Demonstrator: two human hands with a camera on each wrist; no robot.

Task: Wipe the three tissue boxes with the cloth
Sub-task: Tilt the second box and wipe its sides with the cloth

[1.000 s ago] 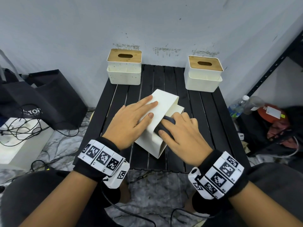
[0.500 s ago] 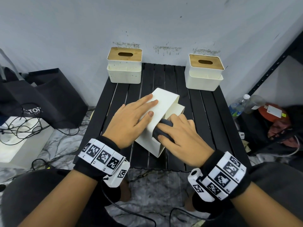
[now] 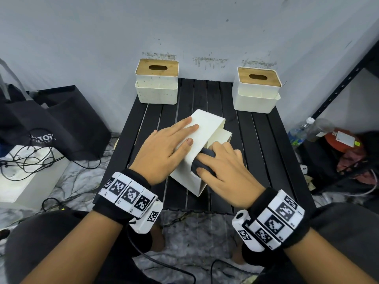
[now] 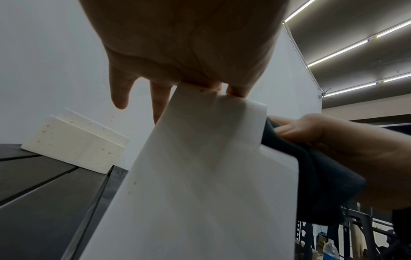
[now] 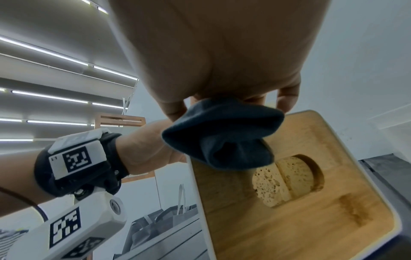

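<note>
While the tipped tissue box lies on its side at the middle of the table, best to keep it pinned and work the cloth across the wooden lid face in firm overlapping strokes — edges and the oval slot included. Worth keeping the wad bunched, not trailing into the slot, and pressing against the steadying palm so nothing skids.

Left hand: fingers straight and spread flat on the upturned white wall, pressing, curled round nothing. Right hand: grip drawn together around the dark cloth, holding it against the lid side.

Two more tissue boxes — back left and back right — upright near the wall, well apart from both hands; by the look of it, wiping not over.
</note>
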